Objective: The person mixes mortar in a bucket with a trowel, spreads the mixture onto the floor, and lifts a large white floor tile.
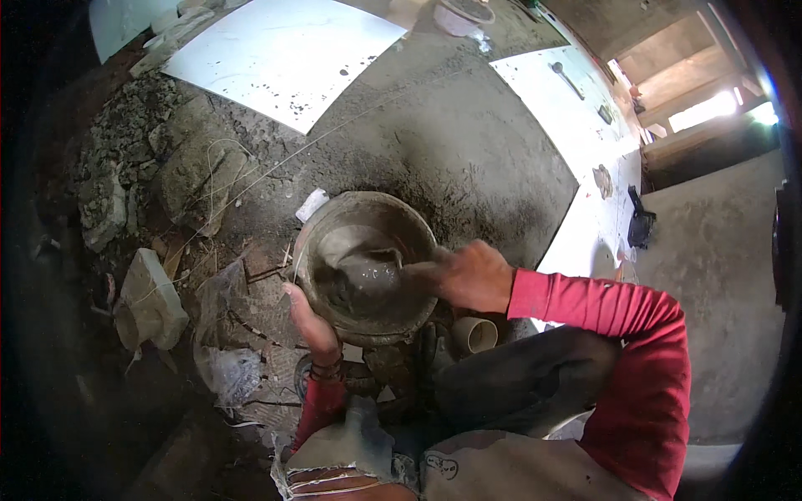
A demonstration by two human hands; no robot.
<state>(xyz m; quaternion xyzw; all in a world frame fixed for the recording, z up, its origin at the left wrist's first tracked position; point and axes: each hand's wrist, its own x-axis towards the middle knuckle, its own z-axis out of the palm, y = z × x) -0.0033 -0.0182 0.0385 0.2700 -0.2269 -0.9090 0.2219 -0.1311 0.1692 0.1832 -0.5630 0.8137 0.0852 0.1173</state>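
Note:
A round bucket (368, 338), its walls caked with grey, stands in front of me with wet grey cement mix (347, 242) inside. My left hand (313, 324) grips the bucket's near left side, the thumb up along the wall and the other fingers mostly hidden. From the right, my right hand (474, 280) reaches over the rim, closed on the handle of a trowel. The trowel's wet grey blade (372, 274) is down in the mix, partly covered and somewhat blurred by motion.
White tiles or panels (284, 58) lie ahead; more (568, 108) run along the right, bearing a hammer-like tool (568, 79) and a black object (640, 221). Rubble (188, 159) and clear plastic (234, 376) are at left. A short pipe piece (476, 334) sits beside the bucket.

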